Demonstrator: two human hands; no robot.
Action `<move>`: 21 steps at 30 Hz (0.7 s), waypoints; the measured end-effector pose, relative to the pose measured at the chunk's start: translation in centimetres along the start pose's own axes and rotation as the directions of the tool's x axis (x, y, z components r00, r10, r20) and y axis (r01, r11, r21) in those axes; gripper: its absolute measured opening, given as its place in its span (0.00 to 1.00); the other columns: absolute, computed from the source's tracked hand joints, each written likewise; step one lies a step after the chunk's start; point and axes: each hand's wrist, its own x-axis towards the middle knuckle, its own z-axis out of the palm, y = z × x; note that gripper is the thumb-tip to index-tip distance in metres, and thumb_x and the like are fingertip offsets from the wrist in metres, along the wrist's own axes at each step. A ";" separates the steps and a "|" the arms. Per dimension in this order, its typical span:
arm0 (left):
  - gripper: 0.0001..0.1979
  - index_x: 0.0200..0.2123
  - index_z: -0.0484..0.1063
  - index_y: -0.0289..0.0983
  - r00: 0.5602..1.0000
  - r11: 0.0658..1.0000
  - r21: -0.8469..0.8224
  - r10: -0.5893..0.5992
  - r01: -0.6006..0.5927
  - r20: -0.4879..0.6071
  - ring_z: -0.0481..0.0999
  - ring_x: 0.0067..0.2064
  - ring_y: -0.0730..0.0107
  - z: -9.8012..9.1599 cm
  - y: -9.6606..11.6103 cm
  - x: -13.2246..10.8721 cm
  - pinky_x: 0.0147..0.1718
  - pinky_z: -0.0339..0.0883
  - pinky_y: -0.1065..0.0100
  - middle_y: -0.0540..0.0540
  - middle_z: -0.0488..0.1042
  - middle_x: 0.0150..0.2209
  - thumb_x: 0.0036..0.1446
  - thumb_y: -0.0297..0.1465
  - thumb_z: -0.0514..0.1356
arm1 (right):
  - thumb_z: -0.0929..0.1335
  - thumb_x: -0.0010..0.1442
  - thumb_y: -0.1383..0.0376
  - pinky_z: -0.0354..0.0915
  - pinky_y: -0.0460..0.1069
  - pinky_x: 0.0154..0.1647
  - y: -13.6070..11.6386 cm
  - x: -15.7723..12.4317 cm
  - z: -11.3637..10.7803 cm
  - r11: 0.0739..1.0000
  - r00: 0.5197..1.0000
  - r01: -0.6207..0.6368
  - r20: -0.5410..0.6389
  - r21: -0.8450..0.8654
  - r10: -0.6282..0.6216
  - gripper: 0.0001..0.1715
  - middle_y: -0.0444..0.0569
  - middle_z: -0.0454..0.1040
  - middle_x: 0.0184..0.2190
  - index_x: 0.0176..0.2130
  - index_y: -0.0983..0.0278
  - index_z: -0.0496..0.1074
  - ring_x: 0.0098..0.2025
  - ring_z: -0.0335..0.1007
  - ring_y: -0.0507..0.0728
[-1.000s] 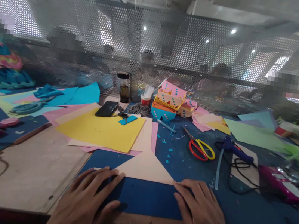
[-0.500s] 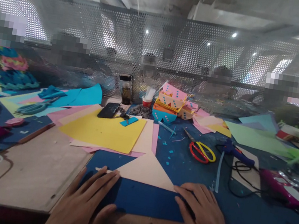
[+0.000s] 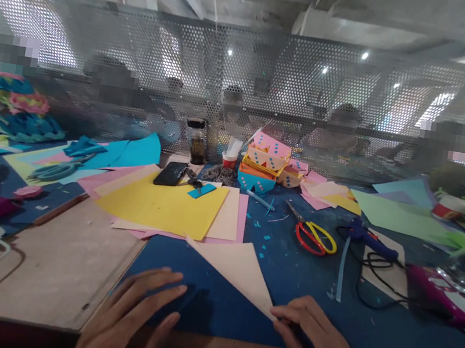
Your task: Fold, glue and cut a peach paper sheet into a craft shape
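A folded peach sheet of paper (image 3: 239,269) lies slanted on the blue tabletop, its near right corner pinched between the thumb and fingers of my right hand (image 3: 316,343). My left hand (image 3: 137,315) is apart from the paper, held over the table's near edge with its fingers spread and nothing in them. Beyond the folded paper is a stack of sheets with a yellow sheet (image 3: 165,207) on top and peach and pink ones under it.
Right of the paper are scissors (image 3: 313,237), a blue glue gun (image 3: 374,240) with its cable, and a magenta device (image 3: 443,290). Folded paper boxes (image 3: 263,161), a bottle (image 3: 196,142) and a phone (image 3: 171,173) stand or lie farther back. A wooden board (image 3: 64,259) lies left.
The folded paper has turned clockwise, its left end swinging away from me. My left hand has let go of it, while my right hand now pinches its corner.
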 end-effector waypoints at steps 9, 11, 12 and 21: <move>0.15 0.43 0.80 0.44 0.830 0.440 -0.704 -0.304 0.557 0.467 0.83 0.40 0.56 0.1 2.7 2.8 0.41 0.79 0.55 0.46 0.83 0.38 0.59 0.46 0.63 | 0.68 0.65 0.71 0.71 0.40 0.34 -3.3 0.3 -0.1 0.975 0.998 0.041 0.035 0.219 -0.050 0.10 0.45 0.74 0.34 0.45 0.59 0.74 0.33 0.75 0.50; 0.17 0.35 0.81 0.39 0.736 0.241 -0.705 -0.364 0.667 0.571 0.82 0.38 0.57 0.1 3.3 3.5 0.42 0.78 0.56 0.45 0.82 0.33 0.54 0.47 0.67 | 0.69 0.64 0.70 0.70 0.41 0.34 -3.8 0.5 0.4 0.976 0.998 0.044 0.044 0.215 -0.055 0.08 0.45 0.73 0.34 0.44 0.60 0.74 0.33 0.75 0.50; 0.18 0.32 0.81 0.38 0.695 0.139 -0.706 -0.388 0.694 0.606 0.81 0.37 0.58 0.1 3.6 3.7 0.42 0.78 0.57 0.45 0.82 0.32 0.52 0.47 0.69 | 0.69 0.64 0.70 0.70 0.41 0.34 -4.0 0.6 0.7 0.975 0.997 0.048 0.047 0.218 -0.059 0.07 0.45 0.73 0.33 0.43 0.61 0.74 0.33 0.75 0.50; 0.18 0.30 0.80 0.35 0.739 0.225 -0.738 -0.450 0.637 0.501 0.78 0.32 0.62 0.2 2.7 5.7 0.36 0.75 0.64 0.43 0.80 0.29 0.52 0.46 0.68 | 0.68 0.64 0.70 0.70 0.44 0.34 -4.2 0.9 2.2 0.984 0.995 0.074 0.049 0.161 -0.082 0.09 0.46 0.74 0.35 0.45 0.60 0.73 0.34 0.73 0.51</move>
